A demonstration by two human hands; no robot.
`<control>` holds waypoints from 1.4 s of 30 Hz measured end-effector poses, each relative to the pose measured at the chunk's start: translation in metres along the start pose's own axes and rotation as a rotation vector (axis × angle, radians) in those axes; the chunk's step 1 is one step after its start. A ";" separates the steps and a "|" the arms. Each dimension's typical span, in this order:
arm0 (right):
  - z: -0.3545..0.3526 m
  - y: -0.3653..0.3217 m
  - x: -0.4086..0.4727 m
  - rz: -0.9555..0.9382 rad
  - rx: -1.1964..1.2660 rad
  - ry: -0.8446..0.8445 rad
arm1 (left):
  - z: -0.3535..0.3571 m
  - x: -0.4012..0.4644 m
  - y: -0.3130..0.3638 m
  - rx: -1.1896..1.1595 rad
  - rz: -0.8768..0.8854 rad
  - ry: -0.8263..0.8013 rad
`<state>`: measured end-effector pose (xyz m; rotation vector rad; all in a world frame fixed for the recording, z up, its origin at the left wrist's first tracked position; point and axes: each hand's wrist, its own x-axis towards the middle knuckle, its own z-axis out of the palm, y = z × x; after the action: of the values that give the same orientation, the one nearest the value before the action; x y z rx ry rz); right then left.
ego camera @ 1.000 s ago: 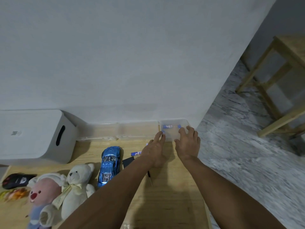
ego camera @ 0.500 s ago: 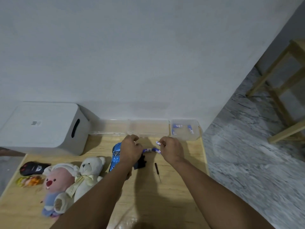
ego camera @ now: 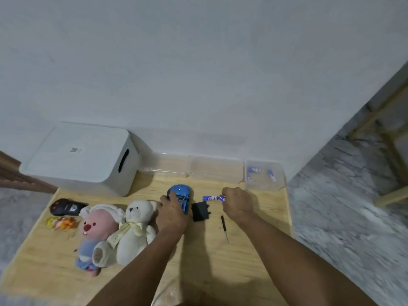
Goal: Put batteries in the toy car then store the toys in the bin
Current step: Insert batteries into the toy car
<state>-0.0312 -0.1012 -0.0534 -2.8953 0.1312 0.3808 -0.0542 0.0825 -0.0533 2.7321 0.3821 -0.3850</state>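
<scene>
A blue toy car lies on the wooden table, and my left hand grips its near end. My right hand pinches a blue battery by its tip; a second blue battery lies just left of it on the table. A black battery cover sits between my hands. A thin screwdriver lies near my right wrist. The white lidded bin stands at the back left.
A small clear box with more batteries sits at the back right corner, beside a long clear tray. A white teddy bear, a pink plush, a black toy and a small orange toy lie at the left.
Both hands pulled back from the clear battery box. My left hand moved left onto the blue car, and my right hand now holds a battery beside the one on the table.
</scene>
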 end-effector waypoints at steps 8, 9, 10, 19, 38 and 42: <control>-0.008 0.001 -0.009 0.144 0.190 0.067 | -0.017 0.011 -0.006 -0.209 -0.011 -0.025; -0.011 0.000 -0.008 0.165 0.261 0.086 | -0.021 0.015 -0.006 -0.259 -0.013 -0.006; -0.013 -0.001 -0.007 0.182 0.353 0.097 | -0.026 0.016 -0.005 -0.318 -0.015 0.017; -0.052 -0.025 -0.007 0.206 1.081 0.099 | -0.075 0.009 0.008 -1.471 -0.231 -0.361; -0.112 -0.073 -0.020 -0.130 1.176 0.265 | -0.094 -0.010 0.017 -1.608 0.107 -0.420; -0.115 -0.076 -0.022 -0.144 1.171 0.284 | -0.094 -0.012 0.027 -1.586 0.204 -0.383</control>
<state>-0.0155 -0.0515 0.0762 -1.7584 0.1278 -0.1301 -0.0365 0.0912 0.0435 1.1019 0.1480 -0.3080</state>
